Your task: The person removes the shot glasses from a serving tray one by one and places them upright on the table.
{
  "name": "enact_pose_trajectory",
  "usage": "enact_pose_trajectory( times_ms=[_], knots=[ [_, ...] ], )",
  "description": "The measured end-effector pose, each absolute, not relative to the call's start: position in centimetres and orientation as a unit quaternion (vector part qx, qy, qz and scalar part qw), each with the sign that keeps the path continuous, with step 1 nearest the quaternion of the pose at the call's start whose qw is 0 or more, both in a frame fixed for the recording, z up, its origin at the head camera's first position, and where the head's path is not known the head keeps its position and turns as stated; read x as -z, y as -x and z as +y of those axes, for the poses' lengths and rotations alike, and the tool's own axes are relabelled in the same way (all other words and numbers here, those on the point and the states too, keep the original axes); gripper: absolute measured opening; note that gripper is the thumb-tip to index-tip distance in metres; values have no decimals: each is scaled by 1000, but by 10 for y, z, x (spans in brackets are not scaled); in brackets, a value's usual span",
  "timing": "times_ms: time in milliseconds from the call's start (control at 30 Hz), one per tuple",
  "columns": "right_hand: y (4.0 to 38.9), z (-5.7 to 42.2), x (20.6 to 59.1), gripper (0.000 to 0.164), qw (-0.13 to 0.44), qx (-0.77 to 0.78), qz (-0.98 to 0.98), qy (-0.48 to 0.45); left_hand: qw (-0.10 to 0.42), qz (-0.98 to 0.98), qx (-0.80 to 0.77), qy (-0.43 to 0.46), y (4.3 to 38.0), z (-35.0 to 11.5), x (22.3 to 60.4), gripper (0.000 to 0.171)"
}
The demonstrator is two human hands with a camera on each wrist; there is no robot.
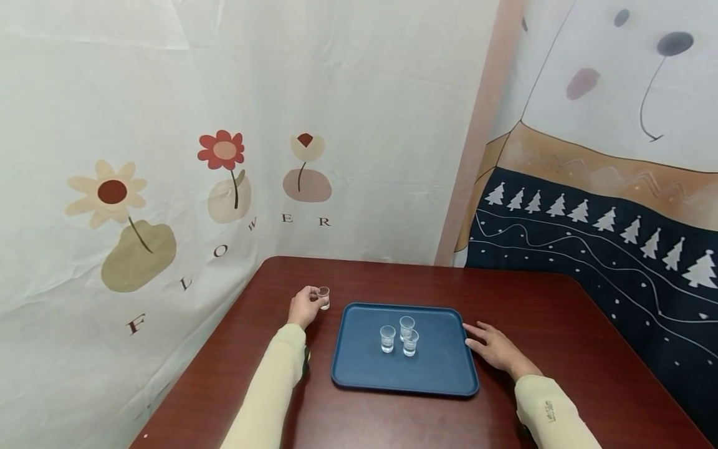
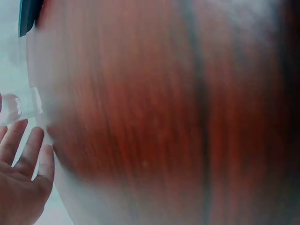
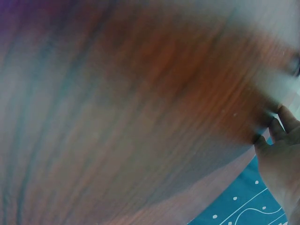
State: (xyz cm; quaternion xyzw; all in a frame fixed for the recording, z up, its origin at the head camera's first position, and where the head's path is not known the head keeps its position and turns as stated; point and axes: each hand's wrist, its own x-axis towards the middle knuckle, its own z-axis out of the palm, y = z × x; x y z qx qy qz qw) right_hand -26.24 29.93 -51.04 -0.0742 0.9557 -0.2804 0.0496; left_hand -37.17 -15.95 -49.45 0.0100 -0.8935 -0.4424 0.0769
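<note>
My left hand (image 1: 305,307) pinches a small clear shot glass (image 1: 325,299) between thumb and fingers, just left of the blue tray (image 1: 359,368). In the left wrist view, the same glass (image 2: 18,107) appears at the left edge above the spread fingers (image 2: 29,150). Grouped near the tray's middle are three more shot glasses: one on the left (image 1: 387,340), one at the back (image 1: 406,325) and one in front (image 1: 411,344). With fingers extended, my right hand (image 1: 496,347) lies by the tray's right rim; whether its fingertips touch the rim I cannot tell.
The tray lies on a dark red wooden table (image 1: 404,424). Behind the table hangs a pale cloth (image 1: 381,156) printed with flowers and letters. To the right is a bear-patterned cloth (image 1: 594,249). Both wrist views are partly blurred.
</note>
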Motion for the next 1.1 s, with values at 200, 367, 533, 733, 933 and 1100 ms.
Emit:
enact_pose_trajectory(
  times_ms=[200, 367, 533, 733, 933, 1100],
  knots=[
    [263, 300, 511, 55, 46, 278, 956, 79, 45, -897, 440, -4, 369, -161, 489, 39],
    [262, 300, 512, 54, 40, 279, 956, 82, 30, -893, 448, -10, 365, -163, 483, 62],
    [262, 300, 511, 53, 37, 278, 956, 83, 42, -885, 464, 5, 364, -166, 473, 73],
    [260, 300, 511, 54, 40, 279, 956, 77, 61, -868, 492, 27, 362, -156, 456, 73],
    [259, 302, 512, 54, 44, 283, 955, 76, 42, -864, 499, 56, 355, -143, 444, 71],
    [261, 299, 509, 54, 46, 284, 955, 76, 30, -861, 502, 73, 351, -136, 442, 70]
  ],
)
